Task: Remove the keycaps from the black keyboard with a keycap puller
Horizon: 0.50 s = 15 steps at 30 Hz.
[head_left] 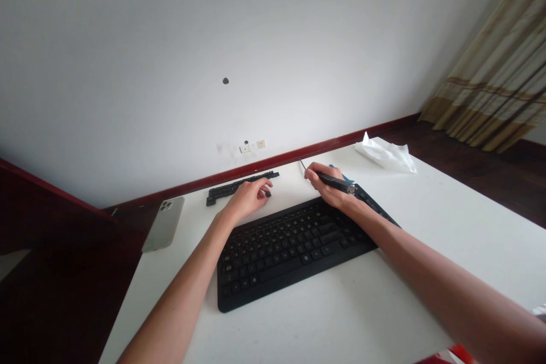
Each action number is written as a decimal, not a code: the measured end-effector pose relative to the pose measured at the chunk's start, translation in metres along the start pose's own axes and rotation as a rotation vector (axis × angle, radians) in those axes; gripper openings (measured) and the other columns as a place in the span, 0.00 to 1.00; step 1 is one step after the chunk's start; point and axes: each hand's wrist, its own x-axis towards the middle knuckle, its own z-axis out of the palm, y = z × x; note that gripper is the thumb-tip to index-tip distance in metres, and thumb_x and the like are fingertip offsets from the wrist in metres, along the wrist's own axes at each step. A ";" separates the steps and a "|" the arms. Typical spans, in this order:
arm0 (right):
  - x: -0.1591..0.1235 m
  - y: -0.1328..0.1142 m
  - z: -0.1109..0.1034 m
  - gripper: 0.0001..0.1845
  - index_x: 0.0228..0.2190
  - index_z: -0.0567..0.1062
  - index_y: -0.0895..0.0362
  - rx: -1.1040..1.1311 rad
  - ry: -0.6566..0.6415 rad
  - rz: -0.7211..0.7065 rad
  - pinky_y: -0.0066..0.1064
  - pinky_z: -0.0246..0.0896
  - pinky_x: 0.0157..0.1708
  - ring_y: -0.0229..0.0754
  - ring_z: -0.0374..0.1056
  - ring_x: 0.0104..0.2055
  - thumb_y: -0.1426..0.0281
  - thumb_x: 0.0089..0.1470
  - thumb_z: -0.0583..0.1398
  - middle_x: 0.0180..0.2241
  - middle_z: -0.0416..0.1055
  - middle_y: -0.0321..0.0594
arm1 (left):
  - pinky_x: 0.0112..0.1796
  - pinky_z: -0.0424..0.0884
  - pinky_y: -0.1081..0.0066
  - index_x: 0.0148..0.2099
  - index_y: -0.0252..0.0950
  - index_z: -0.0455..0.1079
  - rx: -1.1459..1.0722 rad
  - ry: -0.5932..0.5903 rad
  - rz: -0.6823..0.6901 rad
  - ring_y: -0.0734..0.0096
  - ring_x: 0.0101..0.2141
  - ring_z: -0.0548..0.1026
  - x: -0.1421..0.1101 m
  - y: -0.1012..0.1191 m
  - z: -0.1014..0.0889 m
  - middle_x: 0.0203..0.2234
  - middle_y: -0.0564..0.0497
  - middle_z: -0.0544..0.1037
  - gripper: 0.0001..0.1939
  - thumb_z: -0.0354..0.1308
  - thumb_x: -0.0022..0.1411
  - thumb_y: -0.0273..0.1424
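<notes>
A black keyboard (281, 256) lies at a slant on the white table (324, 307). My left hand (251, 196) hovers at its back left edge, fingers curled, with a small black keycap (268, 194) at the fingertips. Behind that hand, loose black keycaps (230, 188) are lined up in rows on the tabletop. My right hand (326, 182) is wrapped around a dark pen-shaped tool (336, 183) with a shiny rear end, above the keyboard's back right part. The tool's working tip is hidden by the fingers.
A phone (164, 224) lies face down at the table's left edge. Crumpled white plastic (386, 154) sits at the back right. Something blue (341, 173) shows behind my right hand, near a thin dark cable (302, 165). A wall with sockets (252, 147) stands beyond the table.
</notes>
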 end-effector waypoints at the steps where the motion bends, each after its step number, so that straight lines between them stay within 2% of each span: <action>1: 0.000 0.000 0.000 0.23 0.29 0.72 0.53 -0.001 0.000 0.000 0.33 0.52 0.28 0.40 0.59 0.24 0.51 0.66 0.52 0.22 0.64 0.35 | 0.43 0.75 0.70 0.54 0.43 0.74 0.002 0.002 0.004 0.67 0.39 0.82 0.000 0.000 0.001 0.42 0.52 0.85 0.21 0.60 0.60 0.22; 4: 0.000 -0.001 0.000 0.23 0.29 0.72 0.53 -0.002 -0.003 -0.002 0.33 0.52 0.28 0.40 0.58 0.24 0.50 0.67 0.52 0.21 0.63 0.35 | 0.45 0.75 0.69 0.57 0.43 0.75 0.047 0.000 0.016 0.67 0.40 0.82 0.001 -0.001 0.003 0.43 0.52 0.85 0.24 0.58 0.61 0.20; 7: 0.000 0.000 0.000 0.23 0.29 0.72 0.53 -0.002 -0.001 -0.009 0.32 0.52 0.28 0.39 0.59 0.24 0.51 0.67 0.53 0.21 0.63 0.34 | 0.45 0.74 0.68 0.52 0.43 0.79 0.122 -0.010 0.038 0.65 0.40 0.82 0.001 0.002 0.001 0.42 0.53 0.85 0.19 0.58 0.62 0.22; 12: 0.000 0.000 0.001 0.22 0.28 0.71 0.53 -0.006 0.013 -0.010 0.32 0.51 0.28 0.39 0.58 0.24 0.52 0.67 0.53 0.21 0.63 0.33 | 0.43 0.72 0.67 0.45 0.42 0.81 0.191 0.006 0.064 0.63 0.40 0.80 0.001 0.004 0.000 0.40 0.51 0.83 0.07 0.64 0.65 0.31; 15: 0.000 -0.001 0.001 0.22 0.28 0.71 0.53 0.001 0.004 -0.017 0.32 0.51 0.28 0.39 0.58 0.24 0.51 0.67 0.53 0.21 0.62 0.33 | 0.39 0.69 0.67 0.41 0.41 0.79 0.214 0.020 0.016 0.64 0.37 0.78 0.001 0.003 0.002 0.38 0.51 0.81 0.08 0.68 0.62 0.38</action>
